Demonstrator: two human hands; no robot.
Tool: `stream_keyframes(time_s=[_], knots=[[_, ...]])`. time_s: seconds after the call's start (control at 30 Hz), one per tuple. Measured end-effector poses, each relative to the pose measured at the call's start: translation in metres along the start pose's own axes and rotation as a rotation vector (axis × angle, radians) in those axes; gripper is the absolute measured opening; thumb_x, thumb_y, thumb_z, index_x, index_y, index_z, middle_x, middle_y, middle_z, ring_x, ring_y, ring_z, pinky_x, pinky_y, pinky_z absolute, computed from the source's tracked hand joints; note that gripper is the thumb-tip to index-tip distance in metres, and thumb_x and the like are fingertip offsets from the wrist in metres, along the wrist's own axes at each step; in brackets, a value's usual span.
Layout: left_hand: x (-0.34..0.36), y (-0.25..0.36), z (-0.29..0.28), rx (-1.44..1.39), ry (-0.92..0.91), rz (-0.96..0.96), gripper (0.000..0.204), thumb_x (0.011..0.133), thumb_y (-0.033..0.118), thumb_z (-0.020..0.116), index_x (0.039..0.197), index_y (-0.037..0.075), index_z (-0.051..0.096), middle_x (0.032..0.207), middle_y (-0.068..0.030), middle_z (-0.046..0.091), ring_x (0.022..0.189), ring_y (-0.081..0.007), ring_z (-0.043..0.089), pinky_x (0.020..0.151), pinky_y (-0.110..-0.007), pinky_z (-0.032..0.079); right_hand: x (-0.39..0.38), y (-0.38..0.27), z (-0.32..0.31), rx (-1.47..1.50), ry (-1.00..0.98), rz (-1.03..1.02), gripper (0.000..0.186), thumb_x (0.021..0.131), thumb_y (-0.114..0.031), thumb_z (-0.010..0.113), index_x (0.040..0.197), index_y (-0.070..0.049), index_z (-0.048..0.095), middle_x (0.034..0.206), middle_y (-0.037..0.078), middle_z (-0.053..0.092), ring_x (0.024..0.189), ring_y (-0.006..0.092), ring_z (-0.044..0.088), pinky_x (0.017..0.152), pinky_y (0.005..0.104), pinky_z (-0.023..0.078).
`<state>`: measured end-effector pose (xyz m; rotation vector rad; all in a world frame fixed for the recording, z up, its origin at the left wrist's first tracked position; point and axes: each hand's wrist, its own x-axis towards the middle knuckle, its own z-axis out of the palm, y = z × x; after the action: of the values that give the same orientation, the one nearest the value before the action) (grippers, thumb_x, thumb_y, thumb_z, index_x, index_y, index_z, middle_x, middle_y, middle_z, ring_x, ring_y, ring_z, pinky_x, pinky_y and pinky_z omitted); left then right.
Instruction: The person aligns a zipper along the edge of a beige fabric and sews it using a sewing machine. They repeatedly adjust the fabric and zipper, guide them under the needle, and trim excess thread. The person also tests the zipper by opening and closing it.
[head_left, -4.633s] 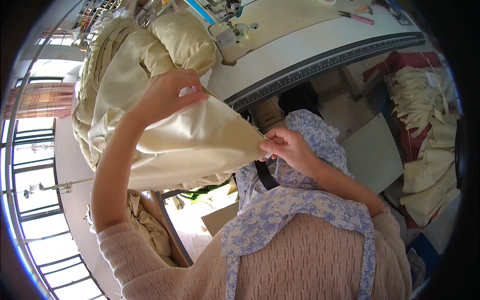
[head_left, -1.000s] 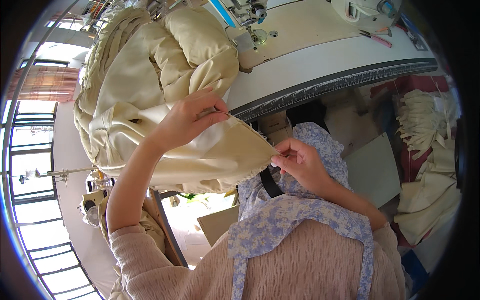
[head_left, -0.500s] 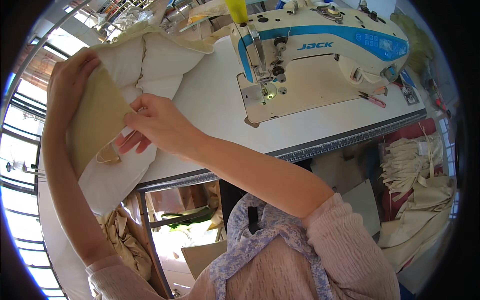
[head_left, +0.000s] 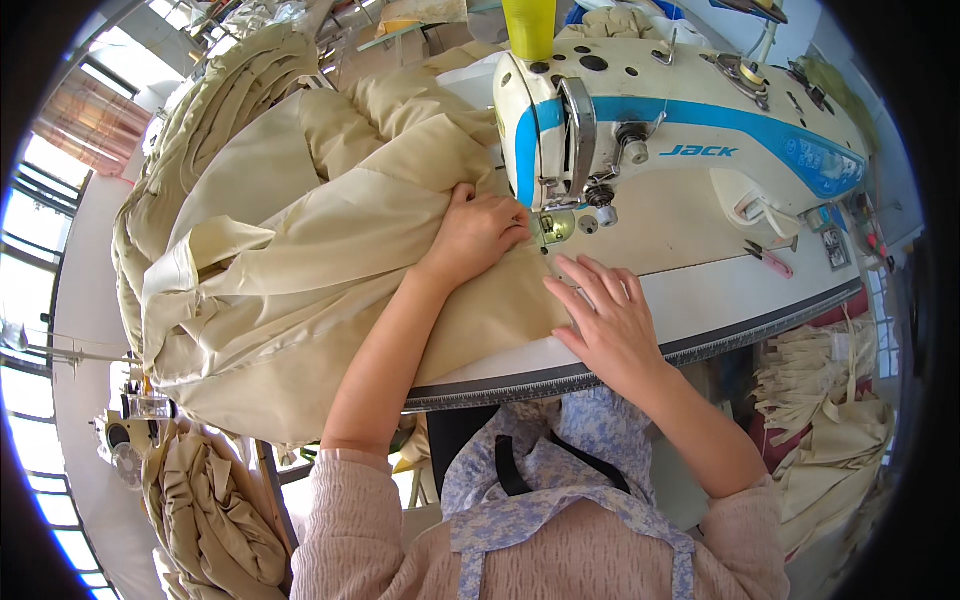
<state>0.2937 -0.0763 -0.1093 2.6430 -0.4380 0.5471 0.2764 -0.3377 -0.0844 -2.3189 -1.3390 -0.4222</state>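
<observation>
A large piece of beige fabric (head_left: 330, 235) lies in folds over the left half of the table, its right edge reaching the sewing machine's needle area. My left hand (head_left: 475, 235) is closed on this fabric just left of the presser foot, fingers curled down into it. Lower and to the right, my right hand (head_left: 612, 322) has its fingers spread, with the fingertips at the fabric's right edge and nothing gripped. The white and blue sewing machine (head_left: 690, 125) stands over the cloth edge; its lamp lights the needle plate. The needle tip itself is hard to make out.
Pink-handled snips (head_left: 770, 260) lie on the table right of the machine bed. A ruler strip (head_left: 700, 347) runs along the front edge. A yellow cup (head_left: 530, 28) sits atop the machine head. Bundled beige strips (head_left: 812, 380) hang at the right; more cloth (head_left: 215, 510) is piled lower left.
Both hands have moved right to the needle area. The fabric, held up at the left with its white side showing, now lies beige side up against the machine. The right hand has released its pinch.
</observation>
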Motion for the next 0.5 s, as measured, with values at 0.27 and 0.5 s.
stream_keyframes(time_s=[0.27, 0.5], knots=[[0.019, -0.022, 0.015, -0.013, -0.015, 0.052, 0.016, 0.085, 0.019, 0.075, 0.095, 0.009, 0.07, 0.092, -0.0117, 0.071, 0.089, -0.0301, 0.064, 0.087, -0.044, 0.039, -0.002, 0.013, 0.018, -0.032, -0.126, -0.116, 0.046, 0.088, -0.027, 0.075, 0.126, -0.003, 0.067, 0.138, 0.007, 0.062, 0.134, 0.0236, 0.052, 0.119, 0.0528, 0.033], [0.046, -0.042, 0.023, -0.244, -0.019, 0.099, 0.031, 0.081, 0.015, 0.072, 0.112, 0.014, 0.071, 0.106, -0.0119, 0.073, 0.103, -0.0344, 0.065, 0.095, -0.047, 0.043, 0.009, 0.02, 0.024, -0.022, -0.106, -0.056, 0.049, 0.083, -0.022, 0.076, 0.128, -0.002, 0.066, 0.138, 0.008, 0.062, 0.132, 0.0245, 0.053, 0.117, 0.0523, 0.033]])
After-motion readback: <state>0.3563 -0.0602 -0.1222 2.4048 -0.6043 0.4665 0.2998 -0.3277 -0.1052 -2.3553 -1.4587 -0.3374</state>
